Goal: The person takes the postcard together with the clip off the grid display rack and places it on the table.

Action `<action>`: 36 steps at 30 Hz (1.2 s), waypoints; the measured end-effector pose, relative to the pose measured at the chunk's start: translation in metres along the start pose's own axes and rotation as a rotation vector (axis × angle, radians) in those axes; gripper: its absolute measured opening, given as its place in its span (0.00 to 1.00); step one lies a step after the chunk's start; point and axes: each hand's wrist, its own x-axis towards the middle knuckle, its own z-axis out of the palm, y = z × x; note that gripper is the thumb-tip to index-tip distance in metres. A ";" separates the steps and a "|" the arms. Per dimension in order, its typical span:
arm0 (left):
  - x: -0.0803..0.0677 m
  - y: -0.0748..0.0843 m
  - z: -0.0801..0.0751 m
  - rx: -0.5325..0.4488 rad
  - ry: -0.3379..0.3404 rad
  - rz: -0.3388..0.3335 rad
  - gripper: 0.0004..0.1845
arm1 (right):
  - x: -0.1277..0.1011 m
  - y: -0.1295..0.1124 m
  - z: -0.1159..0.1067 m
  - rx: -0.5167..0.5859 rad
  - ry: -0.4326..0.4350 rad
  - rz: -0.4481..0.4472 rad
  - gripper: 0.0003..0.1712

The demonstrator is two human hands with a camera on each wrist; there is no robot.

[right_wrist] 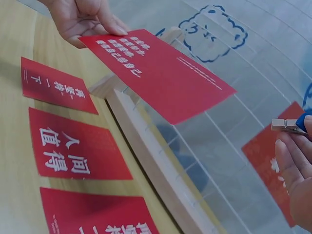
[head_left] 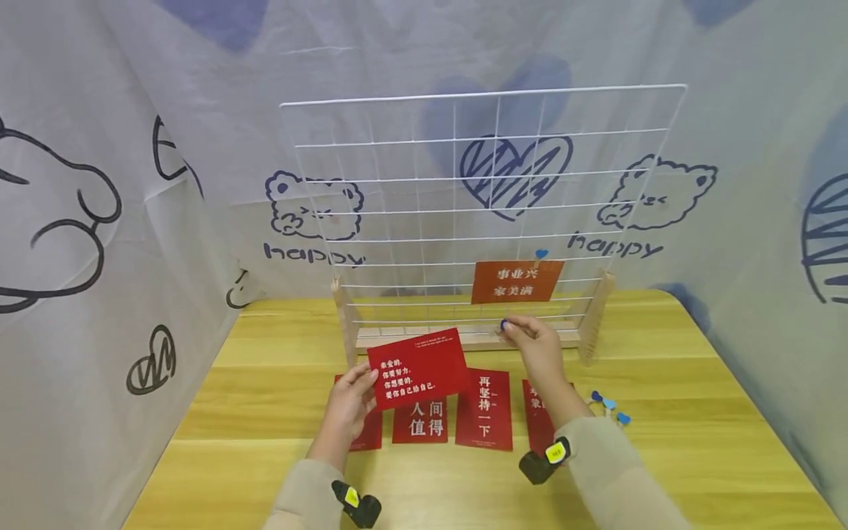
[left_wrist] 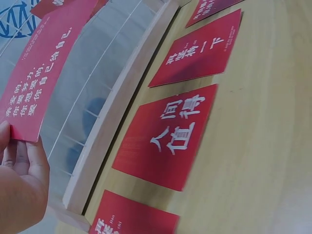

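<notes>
Head view: left hand [head_left: 349, 401] pinches the red card [head_left: 417, 366] before the wire grid [head_left: 477, 213]; right hand [head_left: 539, 350] pinches a clip [head_left: 505, 324]. Best level the card against a wire first.

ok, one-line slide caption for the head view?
Left hand holds a red card, right hand pinches a blue clip at the wire grid.

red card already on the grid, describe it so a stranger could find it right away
A white wire grid stands in a wooden base at the back of the table. Low on its right side hangs one red card, under a small blue clip. The other cards lie flat or are hand-held.
</notes>
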 end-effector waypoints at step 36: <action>-0.059 -0.059 -0.059 0.127 -0.027 -0.110 0.26 | -0.061 0.095 -0.132 0.147 0.133 0.224 0.13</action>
